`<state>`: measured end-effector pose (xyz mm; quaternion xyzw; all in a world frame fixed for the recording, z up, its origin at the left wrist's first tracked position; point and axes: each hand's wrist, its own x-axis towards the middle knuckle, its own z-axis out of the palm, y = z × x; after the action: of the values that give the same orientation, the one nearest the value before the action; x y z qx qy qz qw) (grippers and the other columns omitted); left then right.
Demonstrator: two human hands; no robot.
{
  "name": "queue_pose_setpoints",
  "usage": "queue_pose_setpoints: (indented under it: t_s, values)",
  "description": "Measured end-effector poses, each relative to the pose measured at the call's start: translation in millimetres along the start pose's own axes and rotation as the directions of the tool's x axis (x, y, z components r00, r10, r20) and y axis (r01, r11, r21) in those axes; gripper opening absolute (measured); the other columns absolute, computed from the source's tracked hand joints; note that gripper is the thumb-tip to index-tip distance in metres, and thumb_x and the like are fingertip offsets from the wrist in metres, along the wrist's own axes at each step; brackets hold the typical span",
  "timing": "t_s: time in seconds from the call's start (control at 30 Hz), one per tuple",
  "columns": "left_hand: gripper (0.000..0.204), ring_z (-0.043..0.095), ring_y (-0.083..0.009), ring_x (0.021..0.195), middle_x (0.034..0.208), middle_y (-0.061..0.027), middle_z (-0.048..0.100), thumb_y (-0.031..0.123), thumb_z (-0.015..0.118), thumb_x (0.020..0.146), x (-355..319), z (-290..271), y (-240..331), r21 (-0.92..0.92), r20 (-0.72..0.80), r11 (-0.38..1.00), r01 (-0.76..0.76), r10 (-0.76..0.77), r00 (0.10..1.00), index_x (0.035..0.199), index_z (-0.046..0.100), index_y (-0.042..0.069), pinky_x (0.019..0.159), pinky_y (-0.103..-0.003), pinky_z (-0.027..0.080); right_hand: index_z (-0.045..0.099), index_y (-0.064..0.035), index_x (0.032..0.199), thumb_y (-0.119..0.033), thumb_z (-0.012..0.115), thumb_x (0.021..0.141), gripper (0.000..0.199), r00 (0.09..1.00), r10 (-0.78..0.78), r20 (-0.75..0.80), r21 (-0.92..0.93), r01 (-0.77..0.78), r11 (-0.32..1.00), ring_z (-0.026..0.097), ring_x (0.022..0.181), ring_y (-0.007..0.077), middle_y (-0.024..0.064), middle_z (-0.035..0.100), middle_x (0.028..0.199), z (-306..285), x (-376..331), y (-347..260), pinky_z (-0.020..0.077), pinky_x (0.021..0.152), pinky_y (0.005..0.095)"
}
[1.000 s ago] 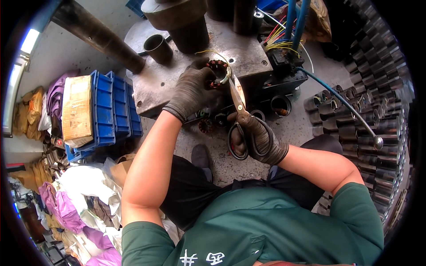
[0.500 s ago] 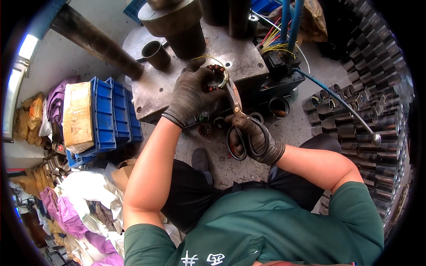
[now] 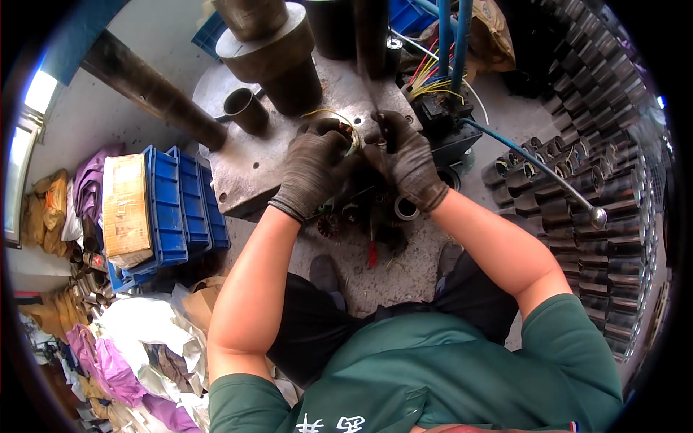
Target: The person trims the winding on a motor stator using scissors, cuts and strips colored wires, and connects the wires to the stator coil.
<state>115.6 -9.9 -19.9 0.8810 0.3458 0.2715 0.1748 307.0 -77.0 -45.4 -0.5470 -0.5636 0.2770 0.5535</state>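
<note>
My gloved left hand [image 3: 315, 162] is closed round a small motor stator [image 3: 351, 136], a ring with copper windings, mostly hidden by the fingers. From it a thin yellow wire [image 3: 325, 111] curves over the metal plate [image 3: 249, 189]. Close by on the right, my gloved right hand [image 3: 408, 155] has its fingers curled in, level with the stator. A dark blurred streak rises above these fingers; whether it is the scissors, I cannot tell. Below the hands, a copper-wound ring [image 3: 328, 225] lies in shadow.
A hollow metal cylinder [image 3: 245, 110] and a heavy stepped press ram [image 3: 271, 54] stand on the plate. Blue crates [image 3: 167, 206] with a cardboard box [image 3: 126, 206] are at left. Stacked metal tubes [image 3: 613, 238] fill the right, behind a ball-ended lever [image 3: 548, 169].
My right hand has moved up from below, beside the left hand. The scissors, whose blades were at the stator, no longer show clearly. The left hand keeps the stator.
</note>
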Motion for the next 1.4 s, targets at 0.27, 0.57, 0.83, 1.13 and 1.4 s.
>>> queue_pose_setpoints:
  t_s: [0.27, 0.57, 0.83, 1.13, 1.4]
  values:
    - [0.018, 0.064, -0.0324, 0.115, 0.124, -0.0174, 0.066, 0.009, 0.069, 0.093, -1, 8, -19, -0.175, -0.040, 0.976, 0.126, -0.135, 0.990, 0.108, 0.073, -0.001, 0.100, -0.040, 0.050, 0.065, -0.0043, 0.126, 0.003, 0.069, 0.077, 0.050, 0.970, -0.226, 0.092, -0.133, 0.237, 0.962, 0.071, 0.100, 0.0335, 0.0180, 0.073, 0.105, 9, 20, -1, 0.0555, 0.093, 0.0394]
    - [0.019, 0.065, -0.0374, 0.109, 0.115, -0.0205, 0.069, 0.014, 0.067, 0.094, 11, 14, -18, -0.257, -0.098, 0.931, 0.260, -0.293, 0.951, 0.106, 0.075, 0.002, 0.097, -0.044, 0.051, 0.066, -0.0056, 0.121, 0.001, 0.070, 0.081, 0.041, 0.945, -0.325, 0.031, -0.265, 0.321, 0.909, 0.071, 0.086, 0.0289, 0.0162, 0.072, 0.097, 6, 14, 5, 0.0558, 0.077, 0.0381]
    - [0.018, 0.067, -0.0357, 0.109, 0.115, -0.0201, 0.070, 0.013, 0.068, 0.095, 15, 13, -18, -0.214, -0.134, 0.942, 0.258, -0.290, 0.948, 0.107, 0.074, 0.001, 0.098, -0.042, 0.052, 0.060, -0.0059, 0.129, 0.005, 0.071, 0.087, 0.045, 0.996, -0.081, -0.045, -0.064, 0.078, 0.995, 0.063, 0.087, 0.0117, 0.0019, 0.067, 0.093, -18, 16, 18, 0.0535, 0.080, 0.0280]
    - [0.024, 0.068, -0.0323, 0.112, 0.117, -0.0190, 0.068, 0.020, 0.068, 0.097, 7, -9, -18, -0.427, -0.003, 0.885, 0.186, -0.207, 0.978, 0.111, 0.073, 0.002, 0.098, -0.039, 0.053, 0.059, -0.0011, 0.132, -0.011, 0.084, 0.087, 0.053, 0.962, 0.159, 0.224, 0.243, -0.213, 0.946, 0.062, 0.088, 0.0111, 0.0024, 0.067, 0.095, -54, -14, -9, 0.0534, 0.085, 0.0305]
    - [0.033, 0.058, -0.0299, 0.128, 0.137, -0.0148, 0.061, 0.011, 0.083, 0.081, -6, -31, -14, -0.167, 0.135, 0.984, 0.063, -0.041, 0.990, 0.110, 0.071, 0.004, 0.110, -0.040, 0.047, 0.059, -0.0034, 0.129, -0.024, 0.082, 0.092, 0.049, 0.842, 0.358, 0.404, 0.047, -0.409, 0.911, 0.061, 0.081, 0.0089, 0.0015, 0.065, 0.092, -57, -39, -41, 0.0526, 0.074, 0.0277]
